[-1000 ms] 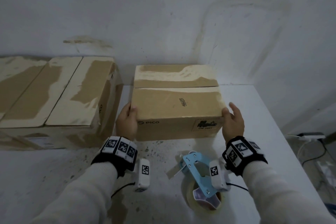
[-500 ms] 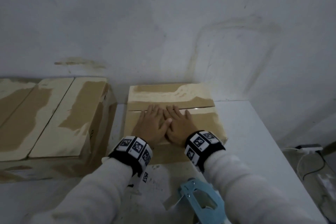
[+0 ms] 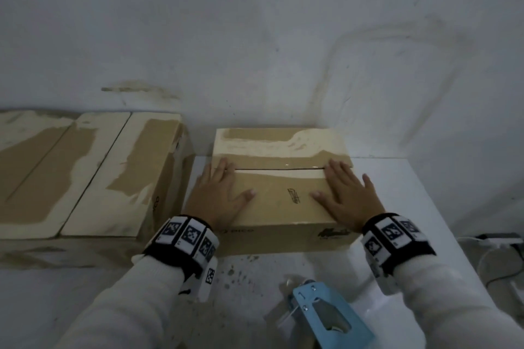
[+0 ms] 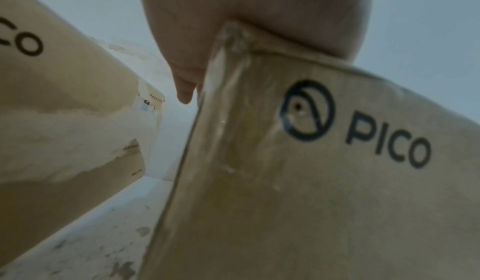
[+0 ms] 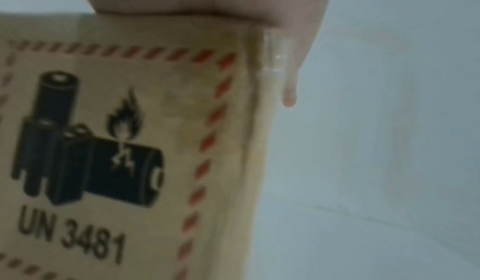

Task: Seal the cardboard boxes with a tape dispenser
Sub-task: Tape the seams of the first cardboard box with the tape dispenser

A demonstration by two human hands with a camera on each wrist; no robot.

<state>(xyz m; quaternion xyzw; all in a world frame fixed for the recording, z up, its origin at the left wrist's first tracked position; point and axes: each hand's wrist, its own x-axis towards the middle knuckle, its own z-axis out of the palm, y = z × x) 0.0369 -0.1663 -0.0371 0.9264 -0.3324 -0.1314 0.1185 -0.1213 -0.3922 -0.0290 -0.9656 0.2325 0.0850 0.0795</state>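
Cardboard box shut, flat under hands.

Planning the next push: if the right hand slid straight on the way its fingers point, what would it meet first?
Probably the far flap of the small box; the right hand points across the seam, then the wall.

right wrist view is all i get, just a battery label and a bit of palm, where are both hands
Observer: Both lie flat on top of the small box, left hand at its left end, right hand at its right end.
Operator: flaps closed
Observer: Yes, folded down, meeting at a seam that runs between the fingertips.
Operator: who has the dispenser
Observer: Nobody. The blue tape dispenser sits on the table, nearer the person than the box.
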